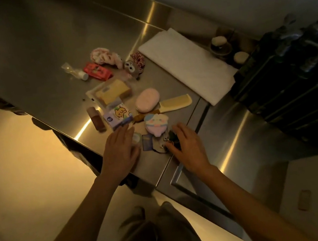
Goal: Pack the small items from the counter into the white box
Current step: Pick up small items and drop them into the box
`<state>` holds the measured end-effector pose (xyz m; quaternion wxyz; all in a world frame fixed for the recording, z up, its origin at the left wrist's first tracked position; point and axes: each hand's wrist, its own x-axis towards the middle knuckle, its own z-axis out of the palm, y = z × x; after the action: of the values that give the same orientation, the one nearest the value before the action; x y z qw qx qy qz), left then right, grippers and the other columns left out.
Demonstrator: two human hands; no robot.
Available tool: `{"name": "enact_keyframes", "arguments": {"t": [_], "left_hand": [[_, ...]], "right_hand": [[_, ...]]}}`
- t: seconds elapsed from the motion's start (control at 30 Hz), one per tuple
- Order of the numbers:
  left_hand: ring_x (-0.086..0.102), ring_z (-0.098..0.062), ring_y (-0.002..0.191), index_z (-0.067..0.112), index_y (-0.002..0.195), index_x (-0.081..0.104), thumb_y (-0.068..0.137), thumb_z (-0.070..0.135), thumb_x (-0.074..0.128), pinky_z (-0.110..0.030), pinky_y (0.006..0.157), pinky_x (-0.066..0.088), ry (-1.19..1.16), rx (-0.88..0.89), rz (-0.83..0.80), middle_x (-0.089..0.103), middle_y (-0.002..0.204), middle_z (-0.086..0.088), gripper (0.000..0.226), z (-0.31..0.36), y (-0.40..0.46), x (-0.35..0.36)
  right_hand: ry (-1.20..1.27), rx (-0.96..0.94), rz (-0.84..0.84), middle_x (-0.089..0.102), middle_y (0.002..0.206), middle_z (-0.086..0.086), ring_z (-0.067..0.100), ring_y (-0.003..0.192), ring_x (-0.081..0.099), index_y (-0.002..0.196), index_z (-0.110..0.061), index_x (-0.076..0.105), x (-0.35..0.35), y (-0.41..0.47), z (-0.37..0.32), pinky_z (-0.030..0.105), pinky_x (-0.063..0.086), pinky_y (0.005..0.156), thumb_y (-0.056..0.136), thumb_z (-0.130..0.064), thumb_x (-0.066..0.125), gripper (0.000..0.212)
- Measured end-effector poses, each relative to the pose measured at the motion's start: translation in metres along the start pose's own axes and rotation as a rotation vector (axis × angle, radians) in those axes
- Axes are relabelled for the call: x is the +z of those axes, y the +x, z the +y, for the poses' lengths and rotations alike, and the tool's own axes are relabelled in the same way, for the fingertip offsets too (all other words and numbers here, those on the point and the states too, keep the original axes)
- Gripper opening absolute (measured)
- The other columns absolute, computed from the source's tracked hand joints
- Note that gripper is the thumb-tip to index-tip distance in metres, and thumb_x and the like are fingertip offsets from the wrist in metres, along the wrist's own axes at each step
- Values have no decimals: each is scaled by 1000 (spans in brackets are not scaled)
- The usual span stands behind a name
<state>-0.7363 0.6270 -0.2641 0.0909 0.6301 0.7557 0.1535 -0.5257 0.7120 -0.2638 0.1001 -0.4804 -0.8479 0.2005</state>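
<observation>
Head view, white box (186, 64) (flat), beyond both hands (154, 150)

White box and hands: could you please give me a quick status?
Left hand open, flat on counter. Right hand open, over keys. White box lies flat; items unpacked.

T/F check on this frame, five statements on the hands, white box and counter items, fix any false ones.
1. Both hands are over the counter. True.
2. The left hand holds the comb. False: the comb lies untouched beside the pink oval case.
3. The white box lies beyond the items. True.
4. The red packet is inside the white box. False: it lies on the counter.
5. The right hand is at the dark keys. True.
</observation>
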Motion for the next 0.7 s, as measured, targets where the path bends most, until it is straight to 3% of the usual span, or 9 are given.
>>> {"name": "enact_keyframes", "arguments": {"t": [0.13, 0.23, 0.37, 0.5, 0.7], "left_hand": [[47, -34, 123, 7, 132, 49, 88, 41, 48, -44, 100, 40, 4, 82, -82, 52, 134, -18, 56, -15, 4, 4], [51, -33, 118, 7, 129, 52, 89, 44, 43, -40, 99, 35, 12, 141, -94, 57, 127, -17, 56, -24, 7, 3], [54, -31, 108, 6, 123, 56, 87, 44, 44, -35, 94, 31, 3, 189, -89, 61, 117, -15, 54, -31, 11, 0], [53, -28, 102, 9, 118, 58, 86, 45, 47, -34, 89, 34, -45, 221, -92, 60, 112, -11, 50, -36, 14, 0], [47, -23, 101, 11, 115, 59, 84, 45, 48, -29, 86, 32, -111, 234, 8, 61, 109, -11, 47, -34, 14, -8]], "right_hand": [[-28, 18, -2, 38, 146, 9, 25, 133, 34, 139, -14, 42, 6, 1, -2, 35, 24, 109, 90, -54, 48, 63], [-20, 57, 31, 45, 140, 11, 26, 128, 40, 135, -13, 46, 6, -3, -1, 40, 31, 109, 91, -55, 40, 61], [-30, 96, 71, 54, 129, 13, 28, 118, 49, 129, -10, 52, 4, -7, 3, 43, 41, 101, 93, -43, 32, 53], [-37, 128, 98, 55, 122, 13, 27, 113, 50, 122, -10, 59, 2, -7, 3, 39, 44, 97, 90, -34, 44, 42], [-49, 103, 149, 55, 117, 11, 24, 110, 49, 109, -11, 65, -3, -1, 0, 25, 34, 92, 86, -26, 62, 28]]}}
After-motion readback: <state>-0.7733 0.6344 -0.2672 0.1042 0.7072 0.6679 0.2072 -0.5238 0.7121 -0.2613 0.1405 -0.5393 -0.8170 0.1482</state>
